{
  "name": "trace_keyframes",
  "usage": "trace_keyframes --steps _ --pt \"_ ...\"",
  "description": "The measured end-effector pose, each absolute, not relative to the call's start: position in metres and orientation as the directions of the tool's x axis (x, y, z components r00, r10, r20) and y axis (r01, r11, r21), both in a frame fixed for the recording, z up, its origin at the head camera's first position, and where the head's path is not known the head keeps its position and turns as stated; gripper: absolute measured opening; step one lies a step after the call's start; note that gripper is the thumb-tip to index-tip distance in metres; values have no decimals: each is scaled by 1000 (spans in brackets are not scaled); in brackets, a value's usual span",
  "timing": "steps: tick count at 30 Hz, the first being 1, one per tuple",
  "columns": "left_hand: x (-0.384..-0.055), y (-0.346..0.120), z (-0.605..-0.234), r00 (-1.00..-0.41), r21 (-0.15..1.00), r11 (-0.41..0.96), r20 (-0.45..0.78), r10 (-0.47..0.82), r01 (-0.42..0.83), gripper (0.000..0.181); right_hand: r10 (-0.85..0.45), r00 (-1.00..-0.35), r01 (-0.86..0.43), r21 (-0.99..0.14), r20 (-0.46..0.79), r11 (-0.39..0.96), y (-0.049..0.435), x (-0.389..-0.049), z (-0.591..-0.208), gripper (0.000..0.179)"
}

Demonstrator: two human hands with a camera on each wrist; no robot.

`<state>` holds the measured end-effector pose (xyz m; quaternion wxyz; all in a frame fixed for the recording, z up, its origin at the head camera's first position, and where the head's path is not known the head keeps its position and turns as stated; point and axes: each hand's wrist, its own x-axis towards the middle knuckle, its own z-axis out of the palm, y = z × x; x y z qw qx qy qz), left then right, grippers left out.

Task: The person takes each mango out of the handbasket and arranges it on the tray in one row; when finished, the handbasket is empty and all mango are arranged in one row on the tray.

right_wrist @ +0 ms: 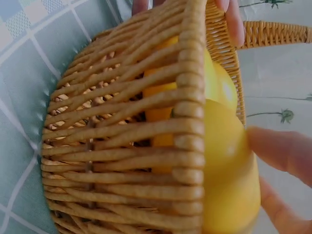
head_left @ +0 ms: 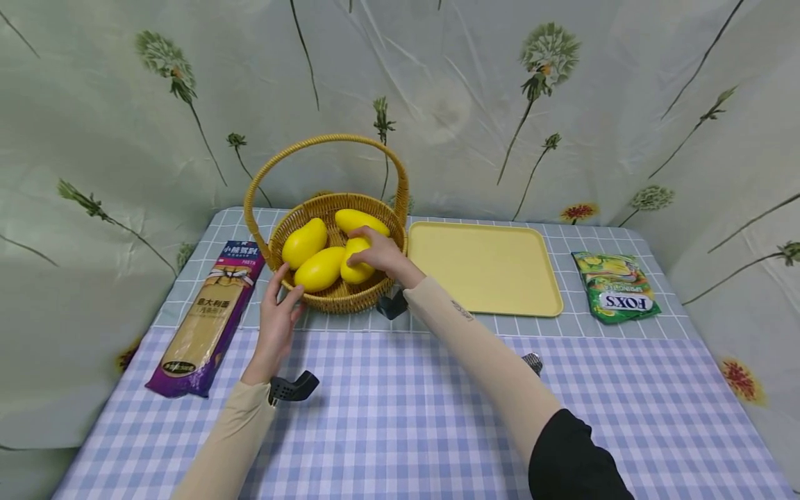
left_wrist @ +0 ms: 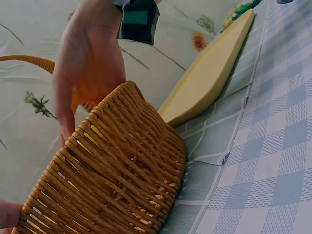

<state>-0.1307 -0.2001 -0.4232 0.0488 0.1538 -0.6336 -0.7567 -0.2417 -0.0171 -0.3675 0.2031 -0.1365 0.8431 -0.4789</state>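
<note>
Basket (head_left: 340, 303), wicker, one: standing upright left of centre in the frame, its handle (head_left: 340, 138) arching above. Contents, four yellow fruits: a left mango (head_left: 304, 242), a back mango (head_left: 359, 221), a front mango (head_left: 320, 269) and a right mango (head_left: 355, 273), all lying inside the rim. Right hand (head_left: 385, 257): grasping the right mango, thumb and fingers bearing on its sides, the fruit sitting within the basket. Left hand (head_left: 277, 323): holding the basket at the lower left of its rim, thumb lying close by the front mango. Tray (head_left: 484, 269), pale yellow: lying just beside the basket, right of centre. Pasta (head_left: 196, 319), one pack: lying slantwise at the left of the frame. Sweets (head_left: 619, 285), one green bag: lying at the right, lettering facing upside down. Bench (head_left: 406, 417): carrying everything, gridded cloth showing behind, checked cloth in front. Step in hand, by judgement: one mango is being gripped while the basket is being steadied. Next move, by judgement: calling for a secure pinch, a lift clearing rim and neighbouring fruit, and the left hand bracing against tipping.
</note>
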Motion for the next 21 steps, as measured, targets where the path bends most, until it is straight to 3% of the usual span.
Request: trace_keyframes --steps 5,13,21 --pt "-130 -199 -423 -951 976 -186 -162 -263 -115 56 -472 -865 -75 -888 -168 453 -10 -240 -365 55" --pt "-131 -200 -426 -951 975 -186 -171 -258 -124 56 -626 -771 -34 -974 -117 224 13 -244 -364 59" --pt "-131 -201 -428 -955 976 -185 -160 -249 -115 55 -651 -757 -46 -990 -55 137 52 -245 -362 62"
